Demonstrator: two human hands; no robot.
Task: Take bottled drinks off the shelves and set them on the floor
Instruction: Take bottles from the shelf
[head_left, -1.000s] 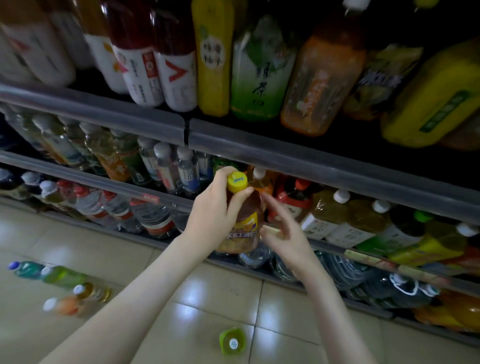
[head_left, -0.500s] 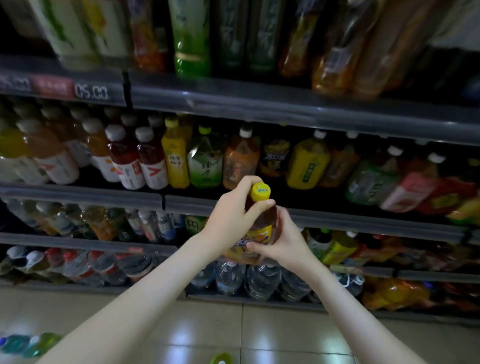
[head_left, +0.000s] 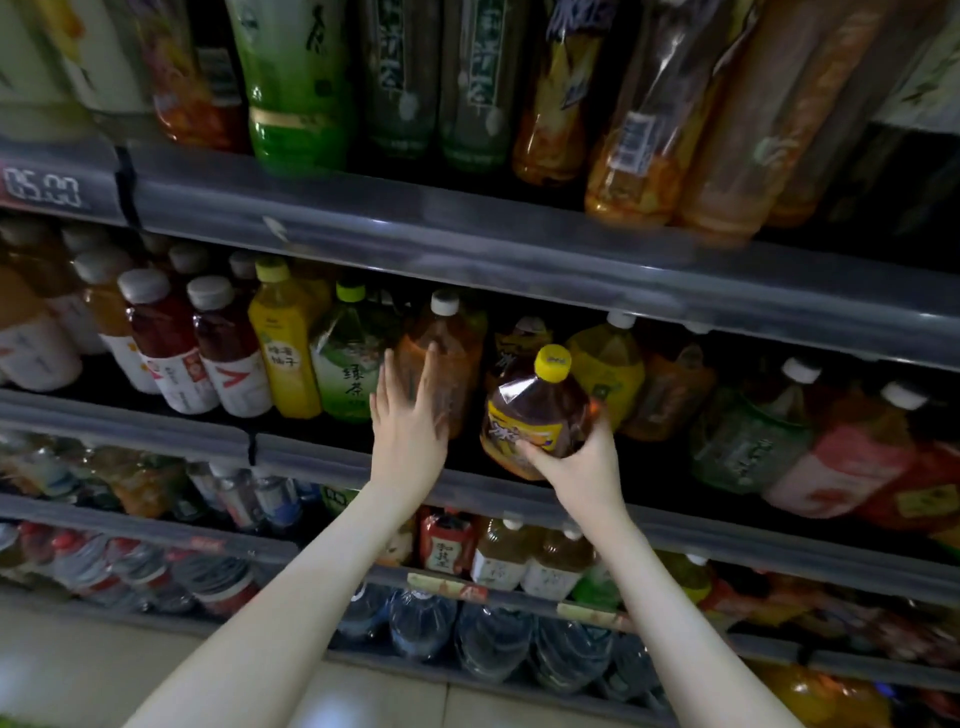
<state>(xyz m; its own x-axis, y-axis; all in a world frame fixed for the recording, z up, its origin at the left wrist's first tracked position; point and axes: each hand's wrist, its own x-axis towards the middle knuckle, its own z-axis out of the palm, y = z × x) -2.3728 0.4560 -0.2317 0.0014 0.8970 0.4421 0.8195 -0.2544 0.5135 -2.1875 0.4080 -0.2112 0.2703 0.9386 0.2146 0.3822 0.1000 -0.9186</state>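
Dim light — black shadow behind the plastic drink bottles (head_left: 284, 348), glare on pale glossy floor tiles (head_left: 358, 699), grey shelf rails (head_left: 467, 244) bowed, edges smeared.

glossy clear plastic tea bottle (head_left: 535, 415), matt yellow cap (head_left: 553, 362), smooth grey shelf rail (head_left: 467, 244)

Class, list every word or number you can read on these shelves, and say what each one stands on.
"05.00", last digits smeared: price tag on the upper shelf rail.
"绿茶": green bottle.
"蜂蜜柚子": yellow bottle.
Label of the yellow-capped bottle in the right hand: too blurred.
Every other label: too small or blurred.
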